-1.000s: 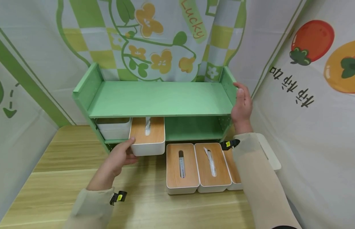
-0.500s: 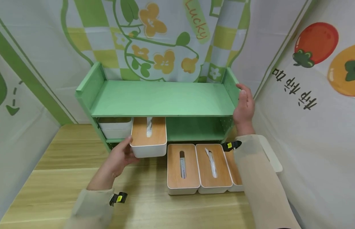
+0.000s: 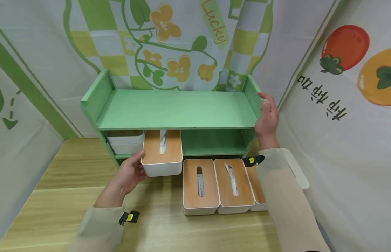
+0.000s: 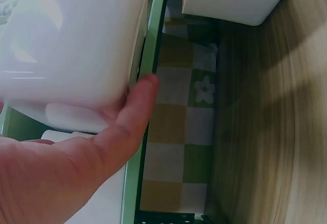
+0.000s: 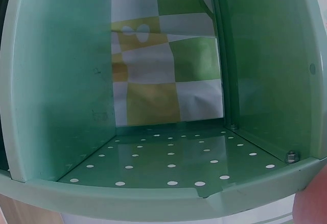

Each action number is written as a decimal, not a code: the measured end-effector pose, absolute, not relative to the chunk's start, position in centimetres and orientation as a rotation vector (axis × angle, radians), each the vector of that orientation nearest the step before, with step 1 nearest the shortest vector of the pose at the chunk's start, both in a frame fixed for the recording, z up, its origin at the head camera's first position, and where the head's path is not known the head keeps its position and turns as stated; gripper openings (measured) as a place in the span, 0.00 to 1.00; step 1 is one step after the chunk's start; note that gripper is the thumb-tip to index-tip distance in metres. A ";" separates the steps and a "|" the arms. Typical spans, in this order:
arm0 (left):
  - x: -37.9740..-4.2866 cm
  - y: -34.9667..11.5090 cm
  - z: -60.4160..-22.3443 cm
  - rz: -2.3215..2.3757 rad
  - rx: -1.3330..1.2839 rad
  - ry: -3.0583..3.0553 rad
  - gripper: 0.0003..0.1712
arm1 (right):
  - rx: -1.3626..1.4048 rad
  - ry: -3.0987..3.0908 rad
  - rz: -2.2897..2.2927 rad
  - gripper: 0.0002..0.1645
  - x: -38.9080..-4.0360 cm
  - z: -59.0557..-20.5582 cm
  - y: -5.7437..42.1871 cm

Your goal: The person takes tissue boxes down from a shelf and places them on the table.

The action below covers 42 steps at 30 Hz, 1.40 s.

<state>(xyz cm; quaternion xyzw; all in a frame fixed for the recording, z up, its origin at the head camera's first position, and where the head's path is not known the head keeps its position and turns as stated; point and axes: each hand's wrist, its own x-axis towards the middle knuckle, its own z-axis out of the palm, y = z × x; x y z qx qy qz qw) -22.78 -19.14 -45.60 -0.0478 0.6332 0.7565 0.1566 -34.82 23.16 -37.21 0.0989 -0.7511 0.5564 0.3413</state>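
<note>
My left hand (image 3: 130, 175) grips the near left corner of a white tissue box (image 3: 162, 147) with a wood-look lid. A twisted tissue sticks up from its slot. This box juts forward from the middle tier of a green shelf (image 3: 179, 108), its back part under the top board. In the left wrist view a finger (image 4: 135, 112) lies along the lower edge of the white box (image 4: 71, 45). At the shelf's right side panel, my right hand (image 3: 267, 120) holds on, one fingertip hooked over the edge. The right wrist view shows perforated green metal (image 5: 171, 152) and a sliver of that hand.
Two more tissue boxes, one showing a grey strip (image 3: 201, 203) and one with a tissue (image 3: 242, 201), stand on the wooden table (image 3: 170, 231). A third (image 3: 258, 187) is partly behind the right sleeve. White bins (image 3: 124, 141) fill the tier's left end.
The tissue box in my left hand has come slightly farther out of the shelf toward me. My right hand stays on the side panel.
</note>
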 end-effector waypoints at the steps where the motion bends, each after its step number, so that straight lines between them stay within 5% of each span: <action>1: -22.9 -19.1 -45.6 2.171 -0.130 1.800 0.46 | 0.260 -1.950 1.442 0.28 -34.8 -37.2 23.2; 26: -24.0 -19.6 -45.5 2.134 -0.146 1.734 0.45 | 0.230 -1.964 1.451 0.28 -34.6 -37.0 23.0; 34: -24.2 -19.8 -45.6 2.149 -0.149 1.726 0.39 | 0.218 -1.967 1.467 0.25 -32.0 -34.8 21.2; 42: -24.0 -20.0 -45.7 2.133 -0.142 1.739 0.43 | 0.223 -1.971 1.466 0.25 -31.5 -34.3 21.0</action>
